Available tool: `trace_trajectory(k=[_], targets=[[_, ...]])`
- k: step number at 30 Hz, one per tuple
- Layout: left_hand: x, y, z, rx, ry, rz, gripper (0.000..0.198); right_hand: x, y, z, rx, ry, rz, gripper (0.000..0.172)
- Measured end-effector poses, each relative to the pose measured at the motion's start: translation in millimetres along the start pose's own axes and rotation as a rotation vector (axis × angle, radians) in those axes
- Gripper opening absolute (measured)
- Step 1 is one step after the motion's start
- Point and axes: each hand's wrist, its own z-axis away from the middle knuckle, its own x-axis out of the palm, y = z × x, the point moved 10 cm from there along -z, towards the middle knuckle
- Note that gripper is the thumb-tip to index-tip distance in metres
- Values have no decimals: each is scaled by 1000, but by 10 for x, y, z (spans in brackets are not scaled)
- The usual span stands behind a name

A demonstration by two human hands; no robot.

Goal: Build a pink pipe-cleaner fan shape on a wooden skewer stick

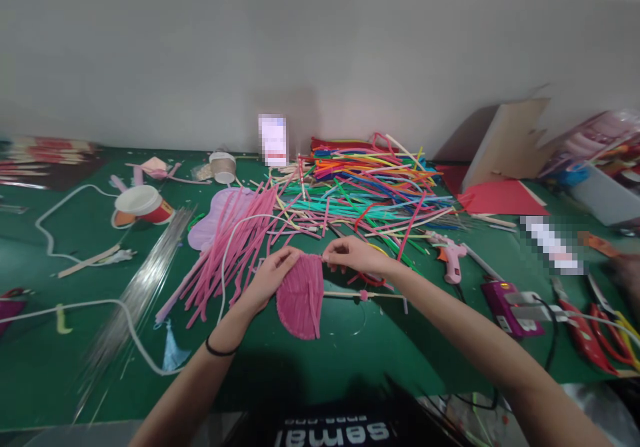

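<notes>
A deep pink, half-round piece (300, 300), which looks made of pipe cleaners laid side by side, hangs between my hands over the green table. My left hand (273, 275) is closed on its upper left edge, with the fingers partly behind it. At its upper right corner, my right hand (357, 255) pinches with thumb and forefinger; the tip of the corner is hidden there. Behind the piece a thin stick (345, 294) with a small pink bead-like lump (364, 295) lies on the table. Loose pink pipe cleaners (240, 234) spread just beyond my left hand.
Many coloured pipe cleaners (370, 174) are heaped at the back. To the right lie a pink glue gun (453, 260), a purple power block (510, 310) and red-handled pliers (583, 334). Leftward are a paper cup (160, 208), thin wires (150, 267) and a white cable (137, 340).
</notes>
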Motion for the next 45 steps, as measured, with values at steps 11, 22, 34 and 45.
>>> trace_trajectory(k=[11, 22, 34, 45], targets=[[-32, -93, 8, 10, 105, 237, 45, -178, 82, 42, -5, 172, -197, 30], [-44, -145, -3, -5, 146, 221, 30, -119, 29, 39, -11, 128, -133, 32], [16, -97, -13, -8, 80, 279, 33, -69, 3, 15, -25, 103, -111, 32], [-7, -161, -26, -31, 70, 230, 26, -50, 20, -30, -40, 76, -43, 33]])
